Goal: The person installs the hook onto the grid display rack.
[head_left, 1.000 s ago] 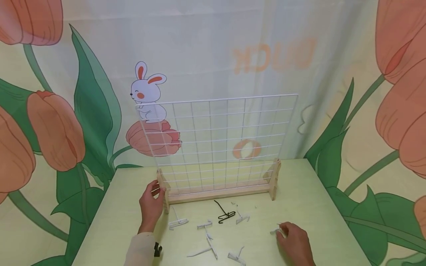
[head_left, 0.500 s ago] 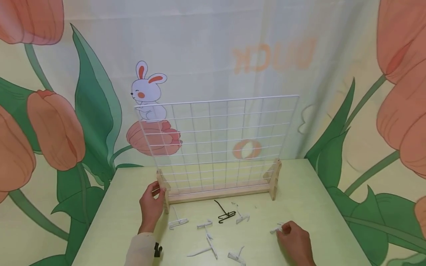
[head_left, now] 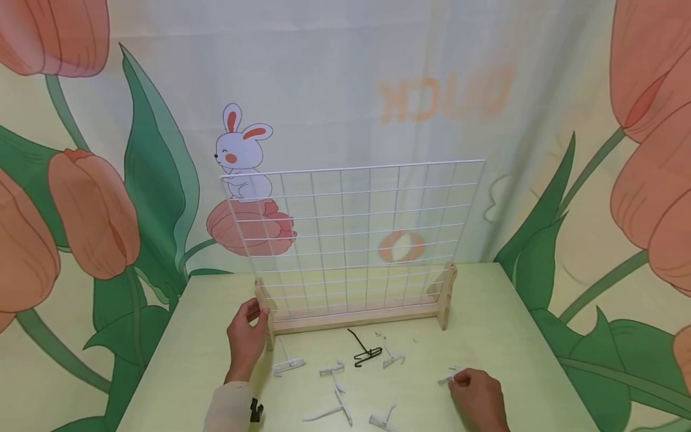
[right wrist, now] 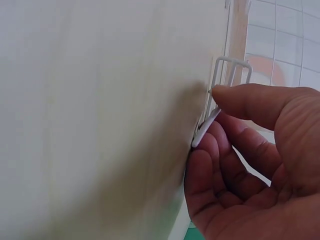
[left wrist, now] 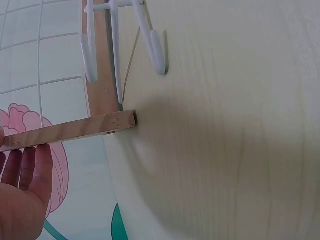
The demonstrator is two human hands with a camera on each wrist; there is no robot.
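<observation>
By the right hand [head_left: 477, 396], a white wire hook [right wrist: 206, 129] is held in a narrow pinch between thumb and fingers; the other fingers are curled in close to it. The hook is held low at the tabletop [head_left: 496, 324], toward its right edge.

By the left hand [head_left: 247, 342], the left upright [left wrist: 80, 128] of a wooden stand [head_left: 356, 320] is gripped, with thumb and fingers set on opposite sides of the wood. The stand is placed toward the tabletop's far edge, and a white wire grid [head_left: 351, 168] is held upright in it.

Between the hands, a black hook [head_left: 369, 354] and several more white hooks [head_left: 340, 402] are spread in front of the stand, one of them near its left foot. Behind the far edge, a backdrop [head_left: 345, 78] printed with tulips and a rabbit is hung.
</observation>
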